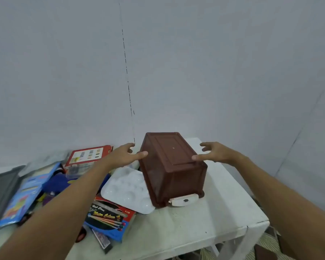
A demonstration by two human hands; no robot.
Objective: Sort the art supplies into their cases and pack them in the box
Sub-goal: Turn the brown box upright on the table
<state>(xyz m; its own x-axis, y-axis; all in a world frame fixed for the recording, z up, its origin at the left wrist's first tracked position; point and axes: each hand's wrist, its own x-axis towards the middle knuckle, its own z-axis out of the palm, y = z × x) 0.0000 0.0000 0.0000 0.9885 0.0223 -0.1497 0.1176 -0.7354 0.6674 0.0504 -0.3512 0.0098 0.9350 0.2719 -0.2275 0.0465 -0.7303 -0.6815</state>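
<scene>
A brown plastic box (172, 166) stands upside down on the white table (214, 222), with a white latch (183, 200) at its near bottom edge. My left hand (125, 154) is open at the box's left side, its thumb tip touching the top edge. At the box's right side my right hand (213, 152) is open, thumb tip at the top edge. A white paint palette (126, 188) lies left of the box. Near it lie a water colour box (109, 220) and a red case (86, 156).
Blue packets (24, 192), a grey flat case (0, 190) and small loose items crowd the table's left part under my left forearm. A pale wall corner rises right behind the table. The table's near right edge drops to a patterned floor (266, 246).
</scene>
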